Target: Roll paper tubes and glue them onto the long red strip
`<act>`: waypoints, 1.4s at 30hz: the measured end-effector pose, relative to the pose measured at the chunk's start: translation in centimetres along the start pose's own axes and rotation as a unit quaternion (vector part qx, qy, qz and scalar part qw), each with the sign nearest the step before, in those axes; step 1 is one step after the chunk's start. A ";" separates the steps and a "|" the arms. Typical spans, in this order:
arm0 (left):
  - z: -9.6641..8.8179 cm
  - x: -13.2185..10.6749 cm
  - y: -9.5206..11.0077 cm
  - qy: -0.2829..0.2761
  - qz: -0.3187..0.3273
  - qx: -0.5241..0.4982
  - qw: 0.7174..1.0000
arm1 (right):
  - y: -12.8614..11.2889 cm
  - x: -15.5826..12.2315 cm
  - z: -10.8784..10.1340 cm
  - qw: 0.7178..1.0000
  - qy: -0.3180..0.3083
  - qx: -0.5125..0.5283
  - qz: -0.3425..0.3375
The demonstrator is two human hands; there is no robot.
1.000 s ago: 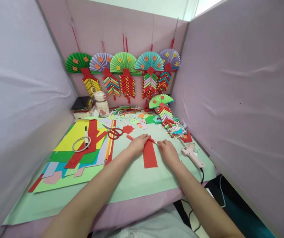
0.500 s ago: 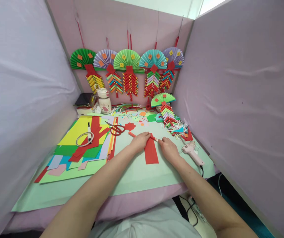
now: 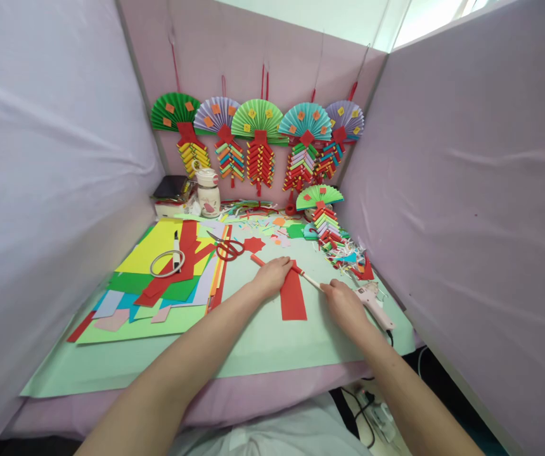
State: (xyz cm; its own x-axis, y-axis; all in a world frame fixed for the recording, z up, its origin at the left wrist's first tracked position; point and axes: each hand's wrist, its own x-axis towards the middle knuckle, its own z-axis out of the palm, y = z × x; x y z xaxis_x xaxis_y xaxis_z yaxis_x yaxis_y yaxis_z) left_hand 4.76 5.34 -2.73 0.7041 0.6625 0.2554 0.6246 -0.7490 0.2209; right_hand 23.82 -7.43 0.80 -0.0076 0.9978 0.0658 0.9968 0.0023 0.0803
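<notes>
A red paper strip (image 3: 293, 299) lies on the pale green mat (image 3: 263, 342), its far end rolled around a thin white stick (image 3: 311, 281). My left hand (image 3: 272, 275) presses down on the red roll with curled fingers. My right hand (image 3: 345, 303) is closed on the stick's near end, which now pokes well out of the roll. A red tube end (image 3: 256, 259) shows to the left of my left hand.
A pink hot glue gun (image 3: 373, 305) lies just right of my right hand. Red scissors (image 3: 227, 248), a tape ring (image 3: 166, 263) and stacked coloured paper (image 3: 158, 278) are at the left. Paper fan ornaments (image 3: 259, 136) hang on the back wall. Cloth walls close in both sides.
My right hand has slid right and toward me, drawing the white stick out of the red roll. My left hand has stayed on the roll. The camera has tilted slightly.
</notes>
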 end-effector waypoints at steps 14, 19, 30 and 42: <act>-3.4 -2.0 3.9 0.162 -0.141 -0.427 0.879 | -4.4 4.0 -2.8 0.867 0.167 0.468 0.026; -4.9 -3.8 2.3 0.212 -0.264 -0.693 0.636 | -8.6 5.8 -2.6 0.885 0.120 0.439 -0.095; -6.6 -5.5 -4.9 0.378 -0.357 -0.711 0.473 | -7.0 4.6 0.1 0.985 0.004 0.155 -0.074; -7.1 -5.3 -3.4 0.354 -0.376 -0.706 0.485 | -5.0 4.9 -0.3 0.972 0.111 0.206 0.019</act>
State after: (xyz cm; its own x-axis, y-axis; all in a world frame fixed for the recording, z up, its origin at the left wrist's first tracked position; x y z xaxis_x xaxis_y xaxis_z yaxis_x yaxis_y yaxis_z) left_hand -3.49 4.39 1.85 -0.1485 0.9574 -0.2476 -0.5903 0.1150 0.7990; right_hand 18.78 -2.55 1.05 0.0593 0.9590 0.2770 0.9436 0.0367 -0.3290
